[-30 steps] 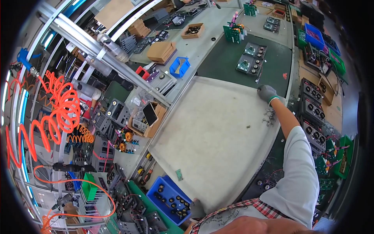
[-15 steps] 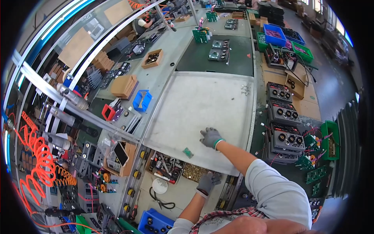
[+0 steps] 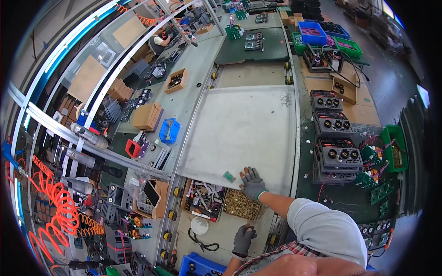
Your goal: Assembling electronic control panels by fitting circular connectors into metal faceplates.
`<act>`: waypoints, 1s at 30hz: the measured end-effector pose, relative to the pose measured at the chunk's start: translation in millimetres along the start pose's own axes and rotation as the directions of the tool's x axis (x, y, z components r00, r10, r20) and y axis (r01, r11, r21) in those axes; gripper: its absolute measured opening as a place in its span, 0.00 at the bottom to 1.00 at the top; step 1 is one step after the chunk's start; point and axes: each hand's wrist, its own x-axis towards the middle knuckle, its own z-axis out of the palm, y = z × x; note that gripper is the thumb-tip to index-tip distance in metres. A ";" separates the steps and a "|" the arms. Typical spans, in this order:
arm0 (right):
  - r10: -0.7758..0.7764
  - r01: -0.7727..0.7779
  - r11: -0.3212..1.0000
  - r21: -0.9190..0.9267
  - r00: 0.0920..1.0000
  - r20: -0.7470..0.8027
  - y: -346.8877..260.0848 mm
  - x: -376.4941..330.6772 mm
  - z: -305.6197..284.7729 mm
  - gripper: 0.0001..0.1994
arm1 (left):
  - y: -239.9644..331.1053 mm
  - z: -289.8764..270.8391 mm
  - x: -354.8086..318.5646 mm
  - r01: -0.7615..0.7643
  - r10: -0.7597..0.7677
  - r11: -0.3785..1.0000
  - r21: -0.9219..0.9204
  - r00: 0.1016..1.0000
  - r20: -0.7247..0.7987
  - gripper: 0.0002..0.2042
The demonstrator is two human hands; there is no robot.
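My right hand (image 3: 252, 183), in a grey glove, lies flat with fingers spread on the near edge of a large grey board (image 3: 244, 129) on the bench. A small green piece (image 3: 229, 176) lies on the board just left of that hand. My left hand (image 3: 242, 239), also gloved, rests open on the beige bench surface below. Between the two hands stand a tray of brass screws (image 3: 241, 204) and a tray of mixed tools and wires (image 3: 205, 201). Neither hand holds anything.
Black electronic units (image 3: 336, 154) are stacked to the right of the board, with green bins (image 3: 394, 149) beyond. Cardboard boxes (image 3: 147, 116), a blue bin (image 3: 169, 129) and a red holder (image 3: 132, 148) sit left. Orange coiled hose (image 3: 55, 202) hangs far left. A blue bin (image 3: 200, 266) is near me.
My right hand drew back from the board's far right corner to its near edge. The board now sits farther from me, and the trays and my left hand have come into view.
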 end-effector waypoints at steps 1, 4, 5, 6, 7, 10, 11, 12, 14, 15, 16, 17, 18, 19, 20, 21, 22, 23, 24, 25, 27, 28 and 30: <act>-0.013 0.013 1.000 0.009 1.000 -0.002 -10.7 -13.6 3.1 0.29 | -3.8 0.4 -3.6 -0.008 0.008 1.000 0.004 1.000 0.007 0.20; -0.041 0.039 0.997 0.059 0.999 0.021 -48.1 -51.6 3.9 0.29 | -10.2 -1.7 -20.6 -0.088 0.190 0.748 0.658 0.978 -0.085 0.28; -0.054 0.049 0.994 0.098 0.997 0.050 -56.5 -61.2 4.2 0.30 | -14.1 -2.4 -24.6 -0.100 0.203 0.743 0.662 0.976 -0.080 0.28; -0.059 0.056 0.994 0.098 0.998 0.036 -65.3 -69.6 6.4 0.30 | -18.7 -5.9 -28.6 -0.105 0.246 0.705 0.701 0.964 -0.103 0.29; -0.072 0.062 0.991 0.116 0.994 0.082 -72.7 -77.5 8.1 0.30 | -21.9 -9.8 -32.6 -0.105 0.290 0.665 0.739 0.949 -0.126 0.31; -0.086 0.064 0.990 0.127 0.981 0.175 -84.3 -89.0 -1.5 0.31 | -25.5 -18.9 -50.0 -0.119 0.365 0.626 0.771 0.918 -0.155 0.33; -0.080 0.055 0.992 0.117 0.971 0.225 -85.6 -91.4 -5.0 0.31 | -25.4 -20.2 -55.8 -0.126 0.378 0.622 0.773 0.912 -0.156 0.33; -0.084 0.060 0.991 0.116 0.974 0.212 -83.8 -92.3 -6.8 0.31 | -24.5 -21.3 -62.2 -0.118 0.370 0.648 0.752 0.912 -0.175 0.33; -0.123 0.095 0.990 0.102 0.941 0.316 -79.5 -91.0 -9.5 0.32 | -24.8 -24.9 -74.5 -0.116 0.375 0.670 0.733 0.906 -0.199 0.34; -0.131 0.104 0.989 0.103 0.944 0.303 -81.2 -92.1 -12.4 0.32 | -27.3 -27.5 -80.5 -0.102 0.351 0.685 0.722 0.914 -0.204 0.34; -0.140 0.112 0.989 0.100 0.927 0.347 -83.5 -93.7 -16.8 0.32 | -29.6 -30.1 -86.4 -0.087 0.327 0.699 0.710 0.922 -0.208 0.35; -0.145 0.118 0.989 0.095 0.910 0.389 -85.5 -94.1 -22.2 0.33 | -30.3 -32.0 -91.7 -0.096 0.342 0.695 0.713 0.916 -0.210 0.35; -0.136 0.115 0.990 0.076 0.901 0.412 -89.3 -96.1 -28.0 0.33 | -30.9 -33.6 -97.5 -0.055 0.294 0.704 0.708 0.930 -0.220 0.35; -0.142 0.121 0.990 0.077 0.905 0.400 -91.0 -97.3 -26.7 0.33 | -31.5 -35.1 -102.5 -0.014 0.245 0.712 0.702 0.942 -0.230 0.36; -0.136 0.118 0.991 0.069 0.902 0.409 -91.4 -100.8 -23.6 0.33 | -32.5 -36.5 -106.0 -0.015 0.243 0.699 0.715 0.945 -0.217 0.36; -0.130 0.115 0.991 0.062 0.898 0.419 -91.7 -102.2 -22.3 0.33 | -31.9 -37.9 -107.7 -0.020 0.253 0.695 0.718 0.943 -0.218 0.36; -0.128 0.113 0.992 0.061 0.895 0.427 -92.2 -102.4 -22.4 0.33 | -31.1 -39.4 -108.7 0.002 0.224 0.698 0.716 0.949 -0.222 0.36; -0.130 0.115 0.991 0.062 0.896 0.425 -93.3 -103.5 -23.3 0.33 | -31.6 -40.1 -111.0 0.029 0.190 0.703 0.711 0.955 -0.227 0.36; -0.136 0.123 0.991 0.058 0.894 0.428 -94.0 -104.2 -24.0 0.33 | -30.9 -40.6 -112.4 0.030 0.190 0.703 0.711 0.955 -0.227 0.36; -0.139 0.129 0.990 0.054 0.891 0.432 -94.5 -104.8 -24.5 0.34 | -29.6 -40.6 -113.1 0.032 0.183 0.707 0.706 0.957 -0.227 0.36; -0.140 0.131 0.990 0.051 0.890 0.434 -95.3 -105.0 -25.1 0.33 | -31.5 -41.5 -111.4 0.035 0.171 0.711 0.703 0.960 -0.221 0.36; -0.140 0.133 0.990 0.047 0.889 0.436 -95.6 -105.6 -25.5 0.33 | -35.1 -43.1 -107.9 0.029 0.173 0.712 0.701 0.961 -0.216 0.36; -0.129 0.121 0.992 0.045 0.887 0.443 -94.5 -106.3 -30.2 0.33 | -32.2 -40.3 -104.7 0.020 0.172 0.712 0.701 0.964 -0.203 0.35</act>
